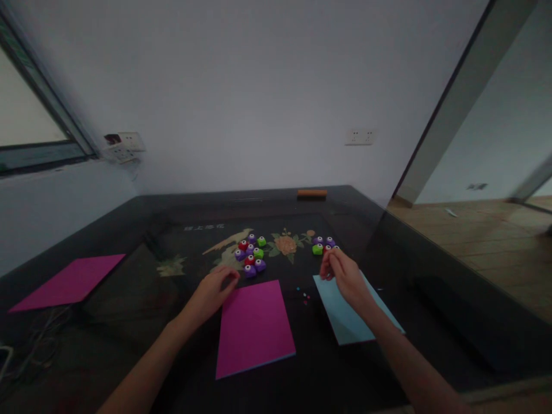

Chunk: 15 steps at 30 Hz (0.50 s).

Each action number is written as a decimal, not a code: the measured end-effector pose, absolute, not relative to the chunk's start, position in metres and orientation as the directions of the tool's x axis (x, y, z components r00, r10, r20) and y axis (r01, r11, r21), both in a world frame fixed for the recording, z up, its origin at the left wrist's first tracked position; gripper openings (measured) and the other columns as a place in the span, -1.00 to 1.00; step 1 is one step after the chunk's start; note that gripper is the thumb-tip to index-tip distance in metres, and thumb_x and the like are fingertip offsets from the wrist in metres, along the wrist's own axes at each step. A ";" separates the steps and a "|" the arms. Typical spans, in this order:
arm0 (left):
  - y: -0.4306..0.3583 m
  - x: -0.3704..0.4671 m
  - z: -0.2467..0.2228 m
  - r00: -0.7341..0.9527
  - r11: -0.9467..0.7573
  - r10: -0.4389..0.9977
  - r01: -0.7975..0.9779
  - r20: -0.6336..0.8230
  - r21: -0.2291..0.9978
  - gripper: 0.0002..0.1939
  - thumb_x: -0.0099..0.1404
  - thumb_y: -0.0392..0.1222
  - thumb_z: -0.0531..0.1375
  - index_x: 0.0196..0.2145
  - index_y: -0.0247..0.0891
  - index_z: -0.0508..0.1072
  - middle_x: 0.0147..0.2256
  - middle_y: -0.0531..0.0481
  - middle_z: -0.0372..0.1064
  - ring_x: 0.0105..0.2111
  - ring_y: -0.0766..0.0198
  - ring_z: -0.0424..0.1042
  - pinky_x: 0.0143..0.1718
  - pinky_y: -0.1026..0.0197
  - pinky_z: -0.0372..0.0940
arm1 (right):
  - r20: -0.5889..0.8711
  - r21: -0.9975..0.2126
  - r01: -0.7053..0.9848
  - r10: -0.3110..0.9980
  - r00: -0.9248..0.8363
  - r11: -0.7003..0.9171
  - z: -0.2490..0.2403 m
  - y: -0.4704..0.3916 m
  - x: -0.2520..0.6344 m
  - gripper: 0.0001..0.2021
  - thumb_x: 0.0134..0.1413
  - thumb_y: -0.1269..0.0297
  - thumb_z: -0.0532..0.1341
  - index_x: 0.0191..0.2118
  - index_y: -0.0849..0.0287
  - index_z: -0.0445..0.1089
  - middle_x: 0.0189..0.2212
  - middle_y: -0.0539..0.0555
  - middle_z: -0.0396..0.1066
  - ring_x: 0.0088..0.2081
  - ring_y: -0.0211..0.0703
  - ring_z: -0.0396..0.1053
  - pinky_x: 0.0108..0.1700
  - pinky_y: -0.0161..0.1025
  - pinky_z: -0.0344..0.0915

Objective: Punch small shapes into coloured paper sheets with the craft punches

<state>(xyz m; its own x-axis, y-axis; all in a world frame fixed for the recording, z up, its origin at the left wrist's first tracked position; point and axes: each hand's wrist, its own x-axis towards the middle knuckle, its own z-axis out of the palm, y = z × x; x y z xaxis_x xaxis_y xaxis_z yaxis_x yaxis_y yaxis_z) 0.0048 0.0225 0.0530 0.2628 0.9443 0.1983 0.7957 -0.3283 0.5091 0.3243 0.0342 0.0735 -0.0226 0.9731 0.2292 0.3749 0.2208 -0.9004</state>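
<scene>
My left hand [218, 286] is over the far left corner of a bright pink sheet [257, 328], its thumb and forefinger curled into a loop with the tips close together. Anything between those tips is too small to make out. My right hand [342, 275] hovers at the upper part of a light blue sheet [351, 319], fingers pinched; what they hold, if anything, is hidden. Just beyond it sits a small group of purple, green and red eye-topped pieces [318, 249], partly covered by the hand. A larger cluster of similar pieces [250, 260] lies beyond the pink sheet.
Several tiny coloured bits [305, 296] lie between the two sheets. Another pink sheet [73, 282] is at the left, near some cables [41, 339]. A brown stick [311, 194] rests at the back edge of the black flower-printed table [172, 322], against the wall.
</scene>
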 end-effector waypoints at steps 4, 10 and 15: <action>0.015 0.005 0.054 0.292 -0.316 0.948 0.806 0.128 0.501 -0.80 0.22 -0.13 0.10 -0.24 -0.22 0.44 -0.19 -0.10 0.38 -0.14 0.09 0.37 -0.09 0.08 0.26 | 0.134 -0.685 0.676 0.959 -0.249 0.271 0.073 0.047 0.274 -0.74 0.17 0.37 -0.13 -0.35 0.13 0.29 -0.61 -0.04 0.37 -0.54 -0.25 0.35 -0.44 -0.34 0.20; 0.006 0.005 0.051 0.307 -0.270 0.951 0.881 -0.037 0.389 -0.47 0.09 0.05 0.23 -0.02 -0.25 0.36 -0.07 -0.18 0.29 -0.06 -0.02 0.29 -0.04 0.03 0.21 | 0.110 -0.522 0.739 0.892 -0.438 0.427 0.053 0.045 0.254 -0.78 0.09 0.28 0.16 -0.14 0.17 0.42 -0.21 0.16 0.43 -0.14 -0.02 0.35 -0.13 -0.18 0.23; 0.006 0.012 0.055 0.304 -0.254 0.948 0.901 -0.092 0.351 -0.39 0.08 -0.03 0.25 0.07 -0.30 0.30 -0.02 -0.22 0.25 -0.02 -0.03 0.24 0.01 0.03 0.16 | 0.103 -0.247 0.806 0.842 -0.530 0.537 0.038 0.041 0.252 -0.49 0.00 0.09 0.26 0.07 0.21 0.33 -0.06 0.27 0.31 -0.06 0.13 0.25 -0.05 -0.01 0.23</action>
